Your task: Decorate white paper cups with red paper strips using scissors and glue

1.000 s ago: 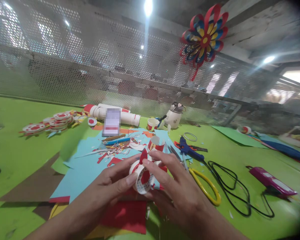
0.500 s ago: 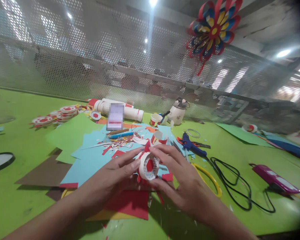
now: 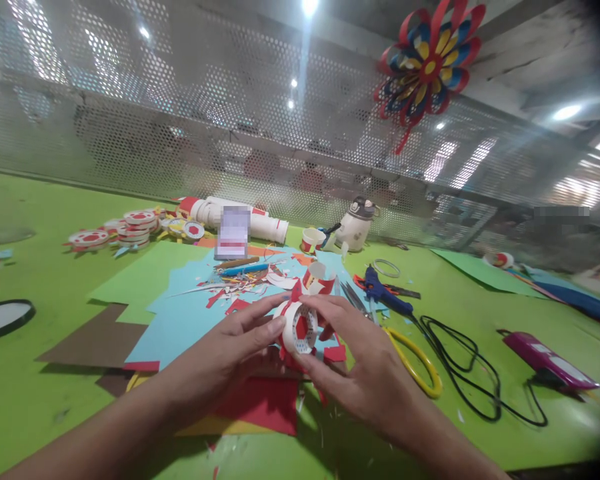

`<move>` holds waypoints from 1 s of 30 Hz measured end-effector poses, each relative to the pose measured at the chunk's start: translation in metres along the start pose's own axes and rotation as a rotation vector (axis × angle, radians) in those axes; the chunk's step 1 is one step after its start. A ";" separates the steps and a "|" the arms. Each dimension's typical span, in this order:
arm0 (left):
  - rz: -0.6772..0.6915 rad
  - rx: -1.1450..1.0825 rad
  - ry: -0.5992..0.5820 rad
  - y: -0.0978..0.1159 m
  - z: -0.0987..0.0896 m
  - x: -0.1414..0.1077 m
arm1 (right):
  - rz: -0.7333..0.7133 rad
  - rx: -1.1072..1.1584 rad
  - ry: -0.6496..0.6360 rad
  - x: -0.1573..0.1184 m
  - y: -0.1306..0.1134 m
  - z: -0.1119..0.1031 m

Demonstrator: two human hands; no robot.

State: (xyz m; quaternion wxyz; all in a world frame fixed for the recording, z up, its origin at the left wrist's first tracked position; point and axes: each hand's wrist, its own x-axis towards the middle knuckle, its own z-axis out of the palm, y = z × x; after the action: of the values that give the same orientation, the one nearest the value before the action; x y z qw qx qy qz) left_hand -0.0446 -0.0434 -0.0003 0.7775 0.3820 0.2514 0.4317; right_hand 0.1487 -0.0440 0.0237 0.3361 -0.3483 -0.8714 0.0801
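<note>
A small white paper ring [image 3: 301, 328] with a red hexagon inside and red pieces on its outside is held between my hands, its open face turned towards me and slightly right. My left hand [image 3: 235, 343] grips it from the left, thumb on the rim. My right hand [image 3: 360, 353] closes on its right side, with fingers at the top and thumb below. Just behind it stands a white and red paper cup piece [image 3: 318, 279]. Blue and red paper sheets [image 3: 175, 333] lie beneath.
Yellow-handled scissors [image 3: 423, 373], a blue glue gun [image 3: 385, 290] and a purple device [image 3: 550, 360] with a black cable lie right. Paper discs [image 3: 139, 230] are stacked back left, near white tubes [image 3: 270, 227]. A bottle [image 3: 355, 225] stands at the back.
The paper ring has turned slightly, showing more of its white side wall on the left. My right hand's fingers have shifted a little on it. The view has moved slightly.
</note>
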 end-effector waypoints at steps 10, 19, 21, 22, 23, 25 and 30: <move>0.004 -0.024 -0.021 -0.001 0.001 0.000 | 0.075 -0.020 -0.011 -0.002 0.000 0.001; -0.001 -0.044 -0.006 -0.002 0.001 0.001 | 0.077 -0.128 -0.014 -0.004 -0.004 0.000; 0.002 -0.041 -0.004 -0.002 0.001 0.001 | 0.070 -0.165 -0.016 -0.004 -0.005 -0.001; 0.004 -0.039 0.000 -0.003 0.001 0.001 | 0.065 -0.180 -0.016 -0.005 -0.006 -0.002; 0.005 -0.037 0.005 -0.003 0.001 0.001 | 0.058 -0.191 -0.013 -0.005 -0.006 -0.003; 0.001 -0.034 0.013 -0.003 0.001 0.002 | 0.046 -0.203 -0.010 -0.005 -0.006 -0.004; -0.007 -0.057 0.023 -0.002 0.002 0.003 | 0.031 -0.210 0.004 -0.005 -0.006 -0.004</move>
State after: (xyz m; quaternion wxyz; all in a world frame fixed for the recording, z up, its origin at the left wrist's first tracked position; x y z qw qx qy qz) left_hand -0.0404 -0.0422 -0.0005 0.7866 0.3538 0.2493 0.4404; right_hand 0.1501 -0.0521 0.0265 0.2981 -0.3953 -0.8688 -0.0073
